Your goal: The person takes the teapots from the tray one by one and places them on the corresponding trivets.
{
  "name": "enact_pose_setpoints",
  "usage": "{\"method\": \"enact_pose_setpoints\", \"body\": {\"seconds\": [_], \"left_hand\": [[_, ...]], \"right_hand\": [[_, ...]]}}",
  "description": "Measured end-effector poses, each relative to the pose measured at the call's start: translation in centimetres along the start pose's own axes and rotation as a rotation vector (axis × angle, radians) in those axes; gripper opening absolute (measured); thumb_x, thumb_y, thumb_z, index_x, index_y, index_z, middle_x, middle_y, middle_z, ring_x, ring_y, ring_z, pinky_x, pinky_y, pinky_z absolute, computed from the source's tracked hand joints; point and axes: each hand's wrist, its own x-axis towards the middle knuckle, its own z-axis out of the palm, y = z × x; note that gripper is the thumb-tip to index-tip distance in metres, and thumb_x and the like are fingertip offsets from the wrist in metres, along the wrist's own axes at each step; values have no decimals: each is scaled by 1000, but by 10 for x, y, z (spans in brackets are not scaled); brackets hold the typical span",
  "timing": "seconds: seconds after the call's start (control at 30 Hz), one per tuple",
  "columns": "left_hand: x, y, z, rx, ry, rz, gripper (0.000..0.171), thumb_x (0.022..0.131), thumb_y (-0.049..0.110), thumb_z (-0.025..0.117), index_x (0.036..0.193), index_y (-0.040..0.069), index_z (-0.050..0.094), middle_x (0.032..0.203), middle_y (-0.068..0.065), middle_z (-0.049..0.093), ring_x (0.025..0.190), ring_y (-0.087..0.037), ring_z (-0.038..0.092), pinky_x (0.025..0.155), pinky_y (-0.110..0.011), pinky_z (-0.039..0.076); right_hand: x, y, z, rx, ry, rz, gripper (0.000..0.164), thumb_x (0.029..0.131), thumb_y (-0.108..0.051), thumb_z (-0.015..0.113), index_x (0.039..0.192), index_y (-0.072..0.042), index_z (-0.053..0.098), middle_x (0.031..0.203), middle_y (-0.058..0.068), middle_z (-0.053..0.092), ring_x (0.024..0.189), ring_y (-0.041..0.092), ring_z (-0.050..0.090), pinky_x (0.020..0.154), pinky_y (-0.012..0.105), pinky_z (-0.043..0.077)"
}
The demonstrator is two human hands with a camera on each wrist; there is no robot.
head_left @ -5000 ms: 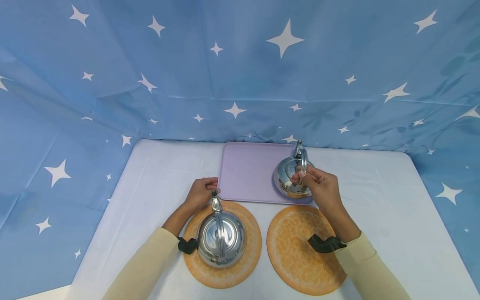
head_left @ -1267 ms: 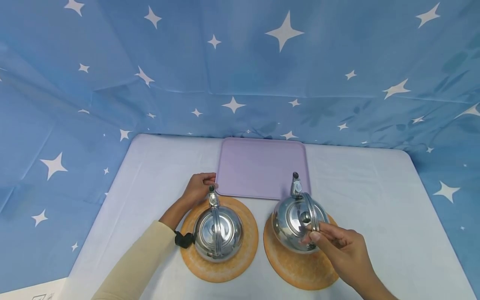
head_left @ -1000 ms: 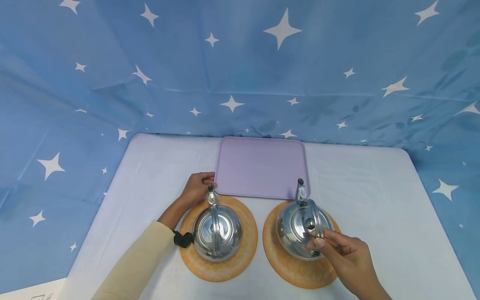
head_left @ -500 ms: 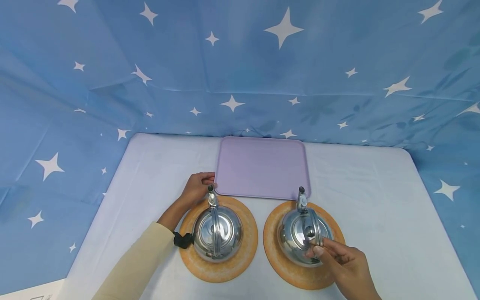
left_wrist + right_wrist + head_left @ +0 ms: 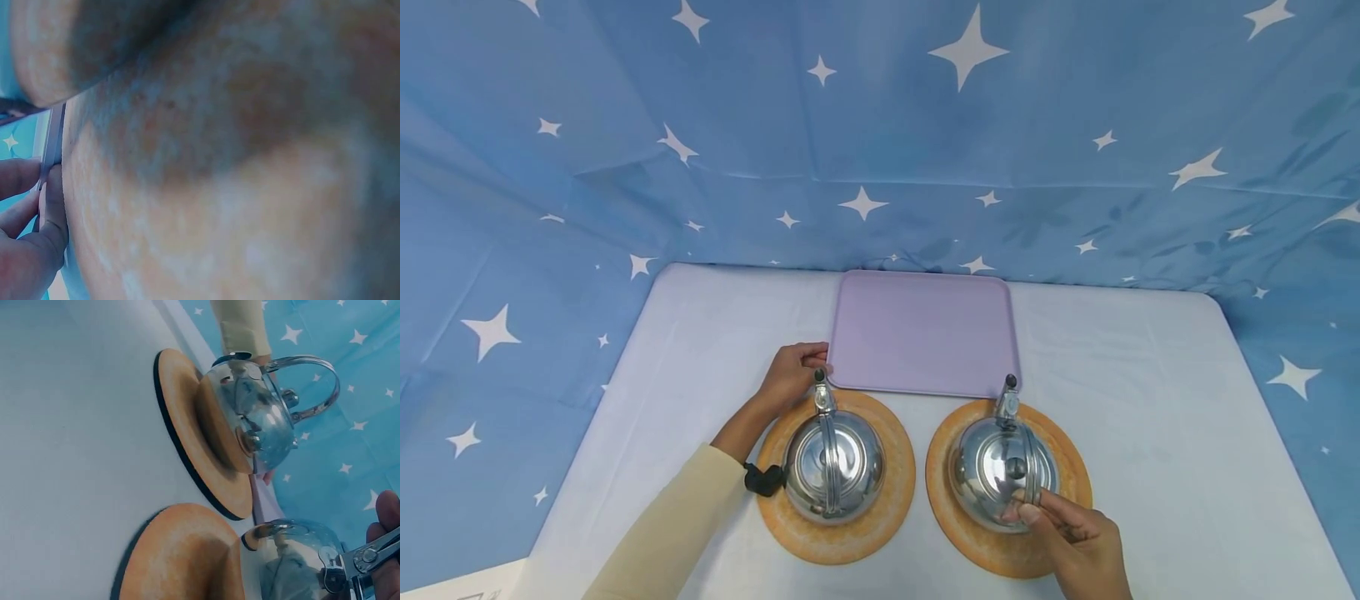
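My right hand [image 5: 1078, 542] pinches the arched handle of a shiny steel kettle [image 5: 985, 467], its dark-tipped spout facing the back. This kettle is over the right round orange placemat [image 5: 1000, 557], low and close to its surface. In the right wrist view my fingers [image 5: 389, 512] grip the handle beside the kettle body [image 5: 294, 559]. A matching kettle [image 5: 805, 475] sits on the left orange placemat [image 5: 835, 546], untouched. My left hand [image 5: 786, 375] pinches the left edge of a flat lilac tray [image 5: 925, 333]; the left wrist view shows fingers on both sides of the rim [image 5: 53, 140].
A white cloth [image 5: 1150, 400] covers the table, and a blue star-printed curtain [image 5: 887, 125] rises behind it and at both sides. The two placemats lie side by side before the tray, a narrow gap between them. A printed pale sheet [image 5: 475, 579] shows at the lower left.
My right hand has brought its kettle from the tray's right end toward me, over the right placemat, and lowered it. My left hand has stayed at the tray's edge.
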Motion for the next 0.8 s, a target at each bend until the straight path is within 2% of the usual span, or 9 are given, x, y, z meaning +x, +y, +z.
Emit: {"method": "enact_pose_setpoints", "body": {"seconds": [0.1,0.23,0.33,0.4,0.57,0.8], "left_hand": [[1,0,0,-4,-3,-5,47,88,0,67,133,-8,53,115,-17,63,103,-26,62,84,-26,51],[1,0,0,-11,-5,3,47,88,-1,67,133,-9,52,114,-18,63,102,-27,62,83,-26,51],[1,1,-1,-18,-5,12,47,88,-2,67,132,-10,52,114,-19,63,101,-27,62,82,-26,52],[0,2,-1,-26,-3,15,47,88,-3,66,132,-10,52,114,-19,63,101,-27,62,81,-25,52],[1,1,0,-33,0,16,47,87,-5,66,131,-10,53,113,-19,63,101,-27,63,80,-23,52],[2,-1,1,-19,8,13,45,87,-3,67,130,-9,54,113,-18,64,101,-26,63,81,-24,52]], "right_hand": [[-1,0,2,21,57,18,22,86,22,55,106,20,62,90,4,74,81,11,70,68,20,55],[-3,1,6,110,133,31,29,84,26,54,106,14,67,92,6,74,81,11,70,66,19,55],[-3,2,7,152,125,24,31,84,27,52,107,13,67,95,6,74,85,11,70,69,20,55],[-3,5,6,191,92,-23,33,84,29,49,109,16,64,97,7,73,87,12,70,72,20,55],[-3,6,4,208,27,-46,32,86,28,48,112,16,63,97,9,73,87,15,71,78,23,54],[-3,6,5,190,75,4,31,85,27,51,106,12,66,98,8,73,89,13,70,78,21,54]]}}
